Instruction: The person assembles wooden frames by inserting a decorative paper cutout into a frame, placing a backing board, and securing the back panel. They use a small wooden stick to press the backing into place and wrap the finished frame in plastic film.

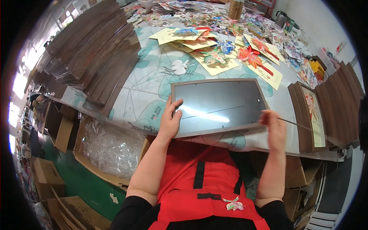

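Note:
A shallow brown picture frame (pixel 174 115) with a dark, glossy panel lies at the table's near edge, its surface reflecting a bright streak of light. My left hand (pixel 170 119) grips the left side, thumb over the rim and fingers along the edge. Close to the frame's right side is my right hand (pixel 273 124), smeared by motion, with its fingers curled. A thin dark strip (pixel 294 123) runs from its fingers out to the right, over the stacked frames; its exact kind is unclear.
Cream cards (pixel 220 69) with colourful paper figures lie beyond the frame. Brown frames are stacked at left (pixel 96 50) and right (pixel 343 99), one framed figure (pixel 316 115) facing up. A white cutout (pixel 179 67) rests on the patterned cloth. Below left, a carton (pixel 82 147) holds clear plastic.

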